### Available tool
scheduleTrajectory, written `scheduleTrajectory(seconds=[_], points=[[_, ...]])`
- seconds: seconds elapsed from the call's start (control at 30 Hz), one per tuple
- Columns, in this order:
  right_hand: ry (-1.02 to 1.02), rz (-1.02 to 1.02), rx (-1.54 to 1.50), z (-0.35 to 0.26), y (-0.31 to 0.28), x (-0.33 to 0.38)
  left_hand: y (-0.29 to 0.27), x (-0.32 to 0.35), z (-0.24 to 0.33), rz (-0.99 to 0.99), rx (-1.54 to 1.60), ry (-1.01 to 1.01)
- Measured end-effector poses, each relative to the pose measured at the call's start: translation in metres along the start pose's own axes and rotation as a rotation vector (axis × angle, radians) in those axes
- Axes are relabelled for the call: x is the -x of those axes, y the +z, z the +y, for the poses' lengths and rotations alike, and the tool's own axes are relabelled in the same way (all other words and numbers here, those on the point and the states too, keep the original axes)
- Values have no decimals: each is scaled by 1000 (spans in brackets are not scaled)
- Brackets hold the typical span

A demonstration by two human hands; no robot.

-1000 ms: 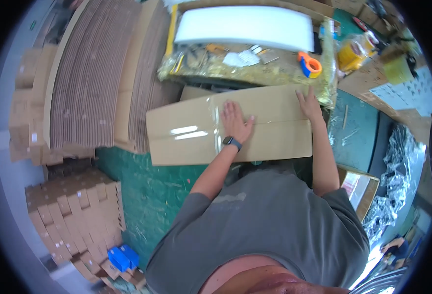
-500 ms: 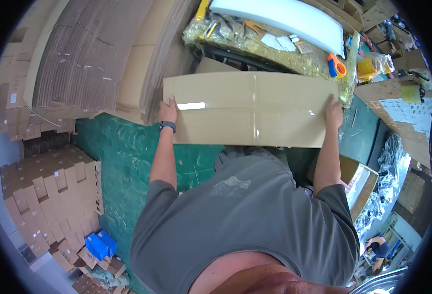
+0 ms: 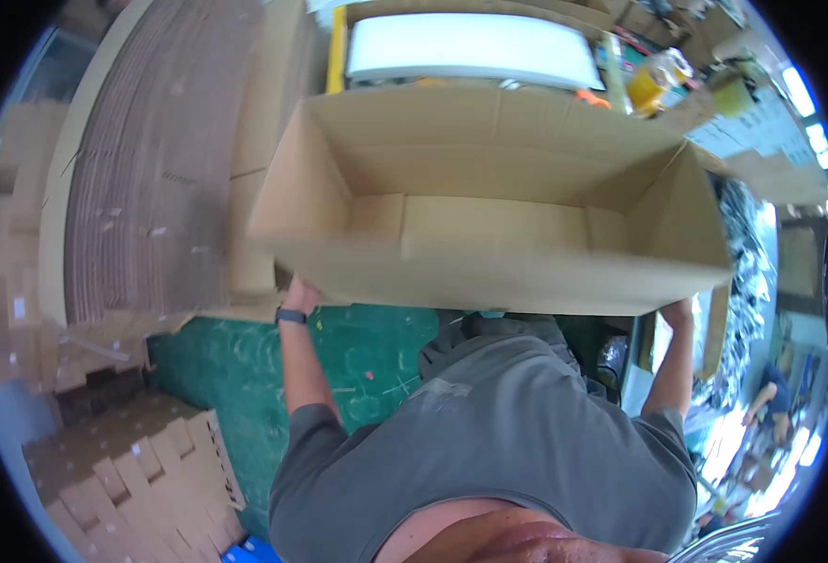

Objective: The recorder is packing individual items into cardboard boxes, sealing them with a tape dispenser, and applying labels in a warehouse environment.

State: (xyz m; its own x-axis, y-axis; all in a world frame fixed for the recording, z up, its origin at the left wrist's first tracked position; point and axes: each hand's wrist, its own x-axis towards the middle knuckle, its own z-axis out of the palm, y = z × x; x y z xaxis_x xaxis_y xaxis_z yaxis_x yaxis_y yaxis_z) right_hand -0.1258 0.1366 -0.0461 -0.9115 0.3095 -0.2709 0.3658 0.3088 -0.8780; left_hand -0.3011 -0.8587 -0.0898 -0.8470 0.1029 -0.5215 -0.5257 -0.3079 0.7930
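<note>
A large open-topped cardboard box (image 3: 517, 281) is held up in front of my body, its mouth facing up toward me. Its inner walls and bottom flaps show, and its near rim is blurred. My left hand (image 3: 302, 294), with a dark band on the wrist, grips the box low at its near left corner. On the other side, my right hand (image 3: 678, 312) holds the near right corner from below. The fingers of both hands are mostly hidden by the box.
Tall stacks of flattened cardboard (image 3: 151, 178) stand at my left. Beyond the box, a long white panel (image 3: 470, 49) lies on a bench near a yellow tape roll (image 3: 656, 83). More stacked cartons (image 3: 142, 479) stand lower left on the green floor (image 3: 245, 375). A person (image 3: 770, 403) is far right.
The box has turned over: its taped closed face was up, and now its open mouth is. Both hands have moved lower and farther apart with it.
</note>
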Motion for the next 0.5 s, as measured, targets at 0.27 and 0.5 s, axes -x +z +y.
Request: scheduleTrajectory(seconds=[0.27,0.5], points=[[346,721,-1358,2,144,39,116,-85,-81,250,488,-210],[369,324,-1377,-74,193,19,277,-54,-103,-39,879,-145]])
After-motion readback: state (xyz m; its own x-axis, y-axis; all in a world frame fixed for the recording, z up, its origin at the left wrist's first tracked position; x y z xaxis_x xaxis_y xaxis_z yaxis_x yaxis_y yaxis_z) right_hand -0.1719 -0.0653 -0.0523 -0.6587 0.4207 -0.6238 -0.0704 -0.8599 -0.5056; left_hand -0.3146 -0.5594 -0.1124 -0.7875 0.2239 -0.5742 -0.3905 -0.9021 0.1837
